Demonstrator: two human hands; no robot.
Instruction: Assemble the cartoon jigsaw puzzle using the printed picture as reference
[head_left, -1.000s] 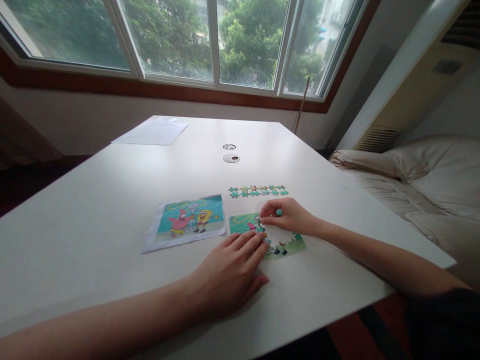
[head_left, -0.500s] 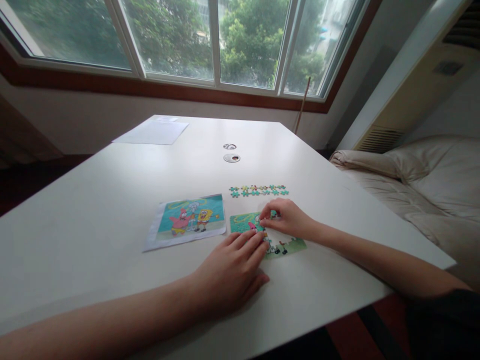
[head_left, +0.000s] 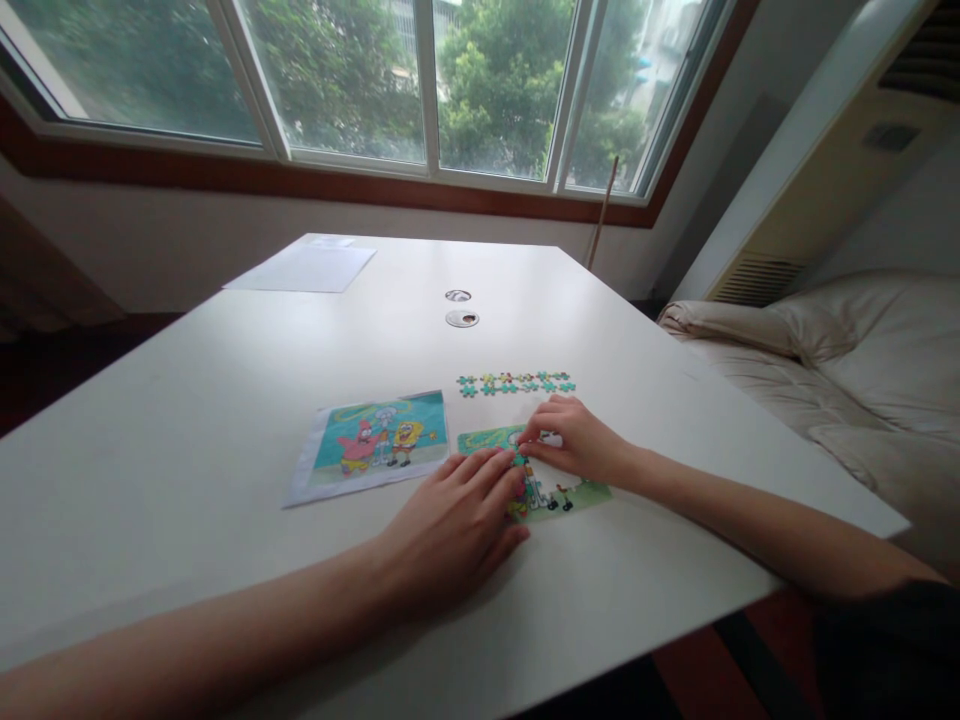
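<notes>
A partly filled jigsaw puzzle [head_left: 555, 506] in green and teal with cartoon figures lies on the white table, with a bare gap in its right half. My left hand [head_left: 469, 510] rests flat across the puzzle's left part, fingers stretched out and hiding some of the picture. At the upper middle of the puzzle, my right hand [head_left: 574, 437] pinches thumb and forefinger on a small jigsaw piece, mostly hidden by the fingertips. To the left, a printed sheet [head_left: 379, 440] shows the cartoon figures in full.
Beyond the puzzle, several loose pieces [head_left: 510, 389] lie in two rows. Farther back are two round metal table inserts [head_left: 462, 319]. White paper [head_left: 304, 270] lies at the table's far left corner. A cream leather sofa [head_left: 847, 350] stands on the right, and windows line the far wall.
My left hand has shifted slightly left, uncovering more of the puzzle's middle. My right hand stays pinched in almost the same spot.
</notes>
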